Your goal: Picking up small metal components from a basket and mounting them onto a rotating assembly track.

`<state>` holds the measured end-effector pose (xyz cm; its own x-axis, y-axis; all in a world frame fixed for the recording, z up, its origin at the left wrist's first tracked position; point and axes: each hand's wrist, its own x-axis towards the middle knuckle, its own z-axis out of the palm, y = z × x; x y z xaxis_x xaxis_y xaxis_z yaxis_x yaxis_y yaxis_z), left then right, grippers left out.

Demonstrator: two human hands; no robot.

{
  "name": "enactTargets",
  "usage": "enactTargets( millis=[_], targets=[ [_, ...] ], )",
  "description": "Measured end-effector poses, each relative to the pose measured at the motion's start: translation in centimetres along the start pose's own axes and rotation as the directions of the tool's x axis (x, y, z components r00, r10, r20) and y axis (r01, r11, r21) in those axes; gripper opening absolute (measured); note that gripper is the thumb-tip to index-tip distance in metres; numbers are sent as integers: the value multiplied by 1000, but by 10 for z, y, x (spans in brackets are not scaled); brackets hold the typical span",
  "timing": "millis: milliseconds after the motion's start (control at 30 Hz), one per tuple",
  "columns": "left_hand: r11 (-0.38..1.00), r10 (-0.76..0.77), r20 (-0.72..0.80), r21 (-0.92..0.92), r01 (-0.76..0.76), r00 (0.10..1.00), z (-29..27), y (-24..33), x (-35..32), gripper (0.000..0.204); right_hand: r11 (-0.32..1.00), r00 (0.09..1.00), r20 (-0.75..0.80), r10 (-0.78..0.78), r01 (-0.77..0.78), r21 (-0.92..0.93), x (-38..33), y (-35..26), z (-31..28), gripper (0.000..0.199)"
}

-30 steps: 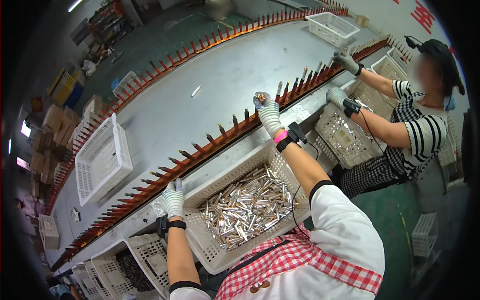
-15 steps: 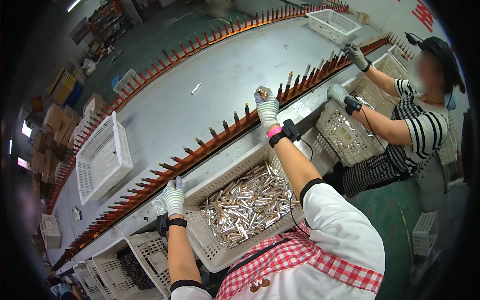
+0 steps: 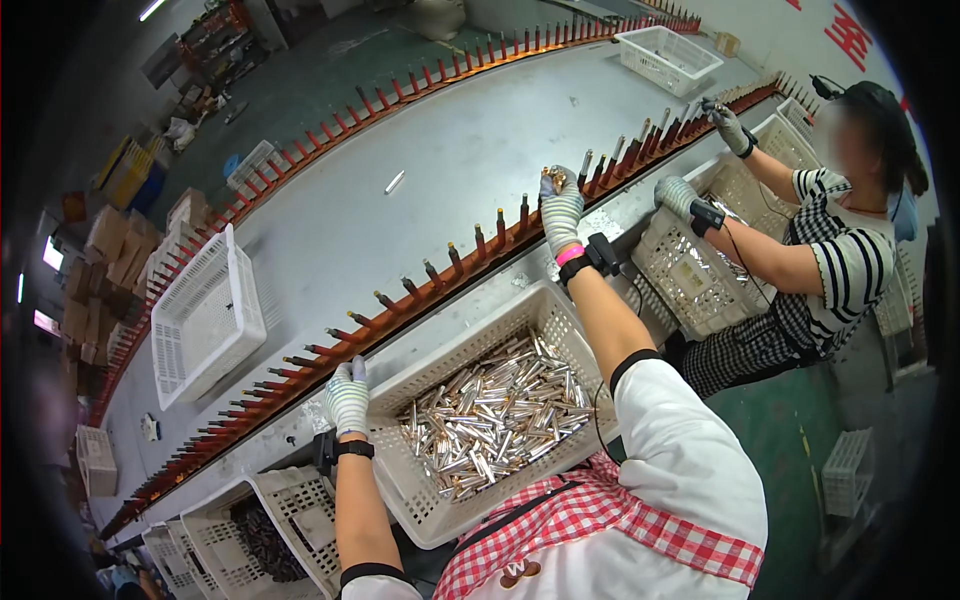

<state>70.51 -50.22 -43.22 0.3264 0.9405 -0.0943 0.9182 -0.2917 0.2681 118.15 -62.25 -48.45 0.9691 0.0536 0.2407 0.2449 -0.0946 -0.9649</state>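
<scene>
My right hand [image 3: 562, 208], in a striped glove, is closed around several small metal tubes [image 3: 553, 178] with gold-coloured ends. It is beside a row of upright red posts with dark tips [image 3: 479, 243] along the near table edge. My left hand [image 3: 347, 400], also gloved, is by the left corner of a white perforated crate [image 3: 455, 352], its fingers extended and nothing visible in them. A heap of silver and copper-coloured tubes [image 3: 490, 415] lies in that crate, in front of my body. To the right of my right hand, some posts carry silver tubes [image 3: 587, 160].
A co-worker at the right has gloved hands [image 3: 676, 195] at the row and another crate [image 3: 700, 270]. On the grey table [image 3: 420, 130] are a single silver tube [image 3: 395, 182] and white baskets [image 3: 205, 320], [image 3: 668, 60]. Crates with dark pieces [image 3: 265, 540] stand lower left.
My right hand has moved a little to the right along the row, still holding the tubes. The near posts have shifted rightward. My left hand has stayed in place.
</scene>
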Motion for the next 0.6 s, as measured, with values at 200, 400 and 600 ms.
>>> enactTargets(
  millis=[200,400,600],
  targets=[
    [999,24,-26,-23,-24,999,1,-3,1,51,996,996,84,16,-22,81,-19,-6,10,36],
    [1000,-9,27,-26,10,1000,0,-6,-2,54,995,971,235,33,-53,83,-37,-29,11,39],
    [999,8,27,-33,-7,1000,-6,-9,-14,55,724,913,371,-172,-138,676,-68,-151,-35,39]
  ],
)
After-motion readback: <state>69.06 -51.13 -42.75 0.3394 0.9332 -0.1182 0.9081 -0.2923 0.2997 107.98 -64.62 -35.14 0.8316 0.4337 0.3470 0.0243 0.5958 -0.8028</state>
